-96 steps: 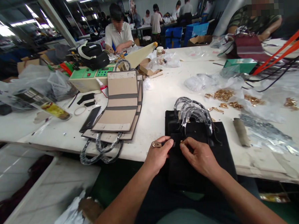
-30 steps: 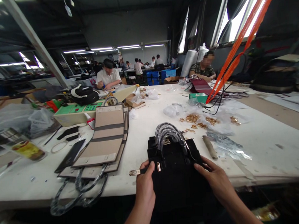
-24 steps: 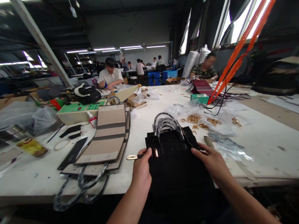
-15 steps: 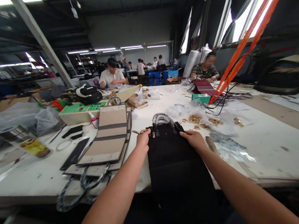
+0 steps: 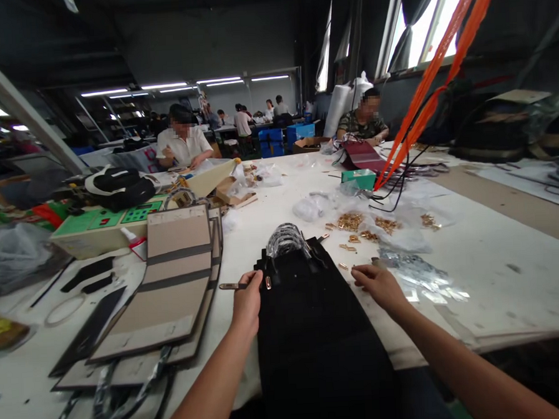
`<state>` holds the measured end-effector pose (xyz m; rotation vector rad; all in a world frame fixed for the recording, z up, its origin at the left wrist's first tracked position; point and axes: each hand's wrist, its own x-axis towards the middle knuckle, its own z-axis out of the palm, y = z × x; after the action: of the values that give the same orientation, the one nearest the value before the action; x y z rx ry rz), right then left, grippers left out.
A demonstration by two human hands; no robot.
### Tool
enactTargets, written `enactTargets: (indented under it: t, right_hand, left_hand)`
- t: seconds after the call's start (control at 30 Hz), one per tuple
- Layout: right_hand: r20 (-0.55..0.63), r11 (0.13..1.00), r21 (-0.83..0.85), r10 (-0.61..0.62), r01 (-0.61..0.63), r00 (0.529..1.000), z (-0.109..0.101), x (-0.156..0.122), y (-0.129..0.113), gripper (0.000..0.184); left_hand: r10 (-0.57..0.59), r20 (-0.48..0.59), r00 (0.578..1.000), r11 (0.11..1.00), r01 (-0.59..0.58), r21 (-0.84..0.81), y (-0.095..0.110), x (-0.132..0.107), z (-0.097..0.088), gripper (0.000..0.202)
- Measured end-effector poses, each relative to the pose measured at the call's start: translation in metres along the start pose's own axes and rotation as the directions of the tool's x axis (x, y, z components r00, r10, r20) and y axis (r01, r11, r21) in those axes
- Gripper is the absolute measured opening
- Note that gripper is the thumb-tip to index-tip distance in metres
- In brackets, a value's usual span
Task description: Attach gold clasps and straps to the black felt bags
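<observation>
A black handbag piece (image 5: 308,320) lies in front of me, running over the table's near edge. Plastic-wrapped handles (image 5: 285,239) stand at its far end. My left hand (image 5: 247,302) is closed at the bag's left edge, pinching a narrow dark strap (image 5: 232,286) whose metallic-looking tip points left. Beside those fingers, a small gold fitting (image 5: 268,282) sits on the black material. To the right of the bag, my right hand (image 5: 381,286) is apart from it, low over the table with fingers stretched out. Near its fingertips lie loose gold fittings (image 5: 343,266).
Stacked beige-lined bag panels (image 5: 176,296) lie at left, before a green-topped machine (image 5: 106,221) and a red-and-white bottle (image 5: 135,243). Gold hardware piles (image 5: 350,221) and clear plastic packets (image 5: 423,274) lie right. Orange strips (image 5: 414,96) hang beyond. Two people sit across the table.
My right hand has let go of the bag's right edge and moved right, toward the gold fittings. My left hand remains at the left edge. The camera view has shifted right.
</observation>
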<state>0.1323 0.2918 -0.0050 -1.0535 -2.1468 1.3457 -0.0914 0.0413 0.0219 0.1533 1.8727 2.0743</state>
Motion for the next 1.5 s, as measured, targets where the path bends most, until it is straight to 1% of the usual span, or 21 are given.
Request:
enactTargets:
  t: [0.13, 0.23, 0.3, 0.37, 0.47, 0.53, 0.57, 0.63, 0.7, 0.77, 0.8, 0.87, 0.9, 0.97, 1.03, 1.1, 1.17, 1.2, 1.3, 1.4, 1.5]
  right_hand:
    - [-0.059, 0.974, -0.223, -0.064, 0.05, 0.996, -0.007, 0.028, 0.009, 0.044]
    - [-0.016, 0.922, -0.367, -0.139, 0.123, 0.99, 0.001, 0.041, 0.002, 0.043]
    - [0.022, 0.89, -0.428, -0.164, 0.157, 0.986, 0.009, 0.044, -0.004, 0.039]
    - [0.045, 0.873, -0.454, -0.179, 0.18, 0.983, 0.014, 0.045, -0.006, 0.033]
    - [0.05, 0.881, -0.434, -0.186, 0.189, 0.981, 0.011, 0.046, -0.009, 0.025]
    - [0.013, 0.907, -0.383, -0.184, 0.175, 0.983, 0.003, 0.043, -0.014, 0.023]
    - [-0.017, 0.923, -0.349, -0.182, 0.164, 0.983, -0.001, 0.04, -0.019, 0.024]
    - [-0.085, 0.951, -0.27, -0.177, 0.148, 0.981, -0.009, 0.028, -0.033, 0.034]
    - [-0.143, 0.982, -0.109, -0.166, 0.152, 0.976, -0.011, 0.008, -0.052, 0.046]
    - [-0.143, 0.979, 0.094, -0.166, 0.18, 0.976, -0.003, -0.017, -0.071, 0.051]
    - [-0.106, 0.967, 0.169, -0.177, 0.193, 0.979, 0.004, -0.031, -0.078, 0.05]
    - [0.023, 0.956, 0.207, -0.217, 0.208, 0.976, 0.022, -0.054, -0.088, 0.042]
    - [0.078, 0.955, 0.194, -0.243, 0.224, 0.967, 0.031, -0.062, -0.091, 0.037]
    - [0.122, 0.952, 0.162, -0.281, 0.26, 0.952, 0.046, -0.072, -0.091, 0.028]
    - [0.099, 0.944, 0.14, -0.313, 0.298, 0.945, 0.054, -0.072, -0.089, 0.024]
    - [0.088, 0.931, 0.111, -0.359, 0.349, 0.929, 0.057, -0.068, -0.086, 0.02]
    - [0.089, 0.905, 0.078, -0.423, 0.417, 0.902, 0.058, -0.062, -0.083, 0.017]
    - [0.086, 0.892, 0.066, -0.451, 0.447, 0.888, 0.06, -0.059, -0.081, 0.016]
    - [0.058, 0.862, 0.055, -0.507, 0.505, 0.86, 0.069, -0.052, -0.078, 0.015]
    - [0.062, 0.848, 0.072, -0.529, 0.525, 0.846, 0.079, -0.045, -0.081, 0.016]
    - [0.025, 0.879, 0.123, -0.466, 0.46, 0.885, 0.079, -0.038, -0.087, 0.018]
  left_hand:
    - [0.092, -0.016, 0.996, 0.988, -0.089, 0.128, 0.0, -0.003, -0.001, 0.047]
    - [0.234, -0.064, 0.97, 0.949, -0.214, 0.233, 0.001, -0.005, -0.002, 0.037]
    - [0.332, -0.06, 0.942, 0.906, -0.3, 0.3, 0.002, -0.005, -0.004, 0.033]
    - [0.448, -0.029, 0.894, 0.83, -0.403, 0.386, 0.005, -0.006, -0.009, 0.034]
    - [0.649, 0.055, 0.759, 0.636, -0.581, 0.508, 0.018, -0.009, -0.017, 0.04]
    - [0.722, 0.124, 0.681, 0.535, -0.662, 0.525, 0.033, -0.014, -0.019, 0.046]
    - [0.733, 0.164, 0.66, 0.508, -0.692, 0.513, 0.043, -0.018, -0.017, 0.048]
    - [0.723, 0.264, 0.639, 0.481, -0.739, 0.471, 0.064, -0.024, -0.009, 0.046]
    - [0.692, 0.417, 0.59, 0.424, -0.799, 0.426, 0.081, -0.027, 0.008, 0.034]
    - [0.614, 0.616, 0.493, 0.32, -0.869, 0.377, 0.09, -0.023, 0.03, 0.027]
    - [0.543, 0.719, 0.434, 0.258, -0.901, 0.349, 0.091, -0.019, 0.042, 0.029]
    - [0.357, 0.878, 0.32, 0.144, -0.947, 0.287, 0.087, -0.006, 0.066, 0.036]
    - [0.267, 0.924, 0.275, 0.099, -0.961, 0.257, 0.084, 0.002, 0.077, 0.037]
    - [0.146, 0.966, 0.215, 0.04, -0.977, 0.212, 0.078, 0.016, 0.093, 0.03]
    - [0.091, 0.98, 0.18, 0.011, -0.984, 0.179, 0.077, 0.026, 0.103, 0.016]
    - [0.041, 0.987, 0.152, -0.024, -0.988, 0.153, 0.083, 0.028, 0.107, 0.012]
    - [-0.011, 0.989, 0.15, -0.051, -0.987, 0.149, 0.094, 0.023, 0.111, 0.012]
    - [-0.038, 0.985, 0.167, -0.06, -0.985, 0.164, 0.1, 0.018, 0.113, 0.012]
    - [-0.1, 0.955, 0.278, -0.062, -0.96, 0.273, 0.114, 0.0, 0.123, 0.013]
    - [-0.121, 0.912, 0.392, 0.022, -0.918, 0.397, 0.119, -0.012, 0.136, 0.018]
    - [-0.097, 0.879, 0.467, 0.162, -0.864, 0.477, 0.116, -0.014, 0.139, 0.052]
